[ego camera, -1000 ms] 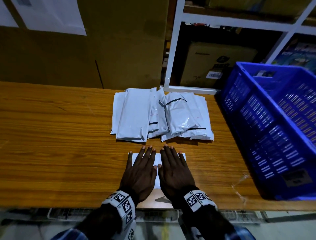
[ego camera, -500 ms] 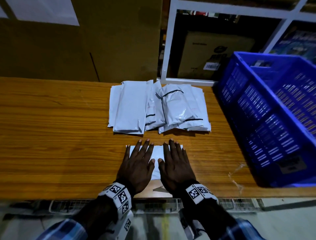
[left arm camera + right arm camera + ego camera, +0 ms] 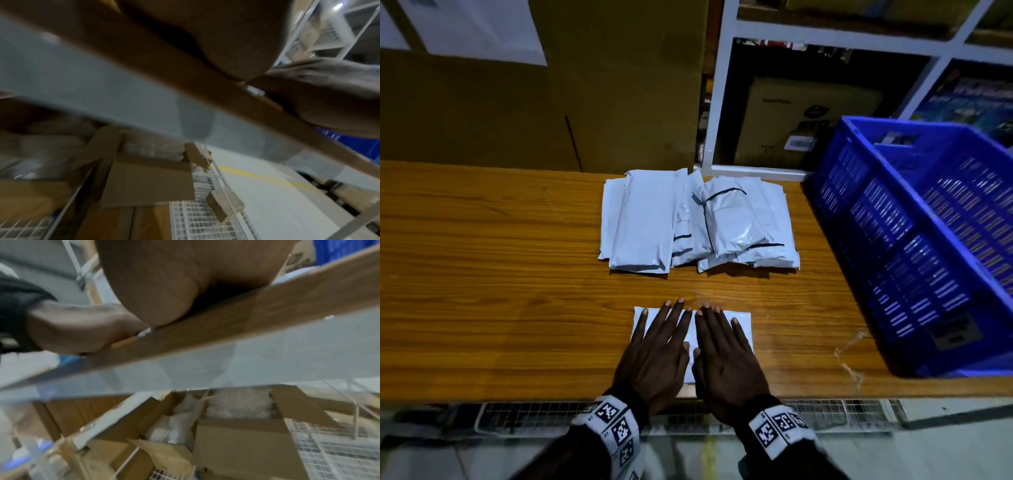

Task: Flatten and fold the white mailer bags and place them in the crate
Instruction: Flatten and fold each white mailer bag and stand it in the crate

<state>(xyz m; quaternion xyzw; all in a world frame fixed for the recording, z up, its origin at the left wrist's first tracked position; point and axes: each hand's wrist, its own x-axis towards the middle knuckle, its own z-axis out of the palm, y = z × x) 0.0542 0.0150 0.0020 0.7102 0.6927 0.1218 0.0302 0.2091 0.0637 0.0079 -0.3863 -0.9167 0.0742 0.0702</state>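
Left hand (image 3: 654, 356) and right hand (image 3: 726, 359) | side by side, palms down, fingers straight, pressing flat bag (image 3: 741, 323) at near table (image 3: 500, 291) edge | pile (image 3: 695, 222) beyond | crate (image 3: 928, 240) right | wrist views (blurred): boxes (image 3: 242, 434) under table

Premises: a warehouse or packing station. Evidence: a wooden worktable (image 3: 482, 274) carrying a pile of white mailer bags (image 3: 698, 222) at its far edge and a blue slatted crate (image 3: 914, 246) at its right end. Behind the table stand white metal shelving (image 3: 717, 102) holding a barcoded carton (image 3: 801, 123). Beneath the table, open cardboard boxes (image 3: 242, 434) of wrapped stock.
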